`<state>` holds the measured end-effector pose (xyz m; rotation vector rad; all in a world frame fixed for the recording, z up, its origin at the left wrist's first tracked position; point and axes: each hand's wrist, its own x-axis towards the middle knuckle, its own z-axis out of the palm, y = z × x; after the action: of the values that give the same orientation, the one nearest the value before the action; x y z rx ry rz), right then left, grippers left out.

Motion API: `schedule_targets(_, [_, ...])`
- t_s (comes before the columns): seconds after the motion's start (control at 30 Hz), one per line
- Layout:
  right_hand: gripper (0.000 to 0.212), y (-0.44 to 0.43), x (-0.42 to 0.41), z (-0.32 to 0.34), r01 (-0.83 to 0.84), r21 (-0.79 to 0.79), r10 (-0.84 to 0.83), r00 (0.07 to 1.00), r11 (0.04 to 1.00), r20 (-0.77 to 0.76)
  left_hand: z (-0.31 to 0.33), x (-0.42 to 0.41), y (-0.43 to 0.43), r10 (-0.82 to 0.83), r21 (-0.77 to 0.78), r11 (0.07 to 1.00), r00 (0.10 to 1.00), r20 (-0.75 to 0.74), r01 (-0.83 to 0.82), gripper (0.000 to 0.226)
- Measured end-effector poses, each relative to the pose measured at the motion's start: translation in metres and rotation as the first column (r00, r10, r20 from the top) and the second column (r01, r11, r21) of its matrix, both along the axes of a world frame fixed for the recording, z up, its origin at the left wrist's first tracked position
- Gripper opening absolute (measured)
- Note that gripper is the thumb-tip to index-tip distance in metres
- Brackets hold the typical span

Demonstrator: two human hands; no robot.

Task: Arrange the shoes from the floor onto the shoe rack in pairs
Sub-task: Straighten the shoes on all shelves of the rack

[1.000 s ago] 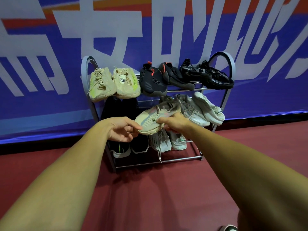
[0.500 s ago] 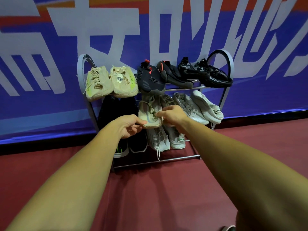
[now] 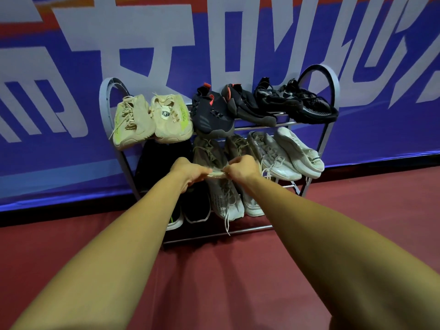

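The grey-beige sneaker (image 3: 209, 152) lies on the middle shelf of the shoe rack (image 3: 106, 96), heel toward the banner and toe toward the person. It sits between a black pair (image 3: 162, 160) on its left and its look-alike mate (image 3: 238, 147) on its right. The left hand (image 3: 190, 173) and the right hand (image 3: 242, 169) each pinch the pale sole rim at the toe, one at either corner, fingers curled round it.

The step in hand looks like seating this shoe square beside its mate. To do it well, push it back evenly with both hands so the heel goes in straight, not skewed toward the black pair. The toes of the two should end level, with the sides just touching. The laces of the grey-white sneaker (image 3: 269, 154) further right hang loose over the shelf edge, and dragging them along is a risk if the right hand swings wide on release.

Let go of one corner at a time and check that the sole rests on the rails. The shelf seems to slope, so a shoe left too far forward could slide down onto the knit pair (image 3: 226, 198) below.
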<state>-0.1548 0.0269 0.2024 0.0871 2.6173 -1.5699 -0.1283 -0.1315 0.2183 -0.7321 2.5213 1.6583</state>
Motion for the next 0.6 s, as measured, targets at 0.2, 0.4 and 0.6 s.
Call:
schedule_targets(0.2, [0.020, -0.002, -0.003, -0.002, -0.048, 0.266, 0.065, 0.996, 0.963, -0.056, -0.005, -0.007, 0.002, -0.024, -0.312, 0.949, 0.999, 0.031, 0.032, 0.061])
schedule_targets(0.4, [0.018, 0.009, 0.003, 0.005, -0.190, 0.388, 0.233, 0.970, 0.902, -0.064, 0.011, 0.003, 0.014, -0.108, -0.500, 0.858, 0.993, 0.053, 0.120, 0.041])
schedule_targets(0.6, [0.019, 0.039, 0.017, 0.018, -0.153, 0.434, 0.232, 0.964, 0.888, -0.133, 0.018, 0.008, 0.032, -0.313, -0.546, 0.800, 0.949, -0.025, 0.249, 0.040])
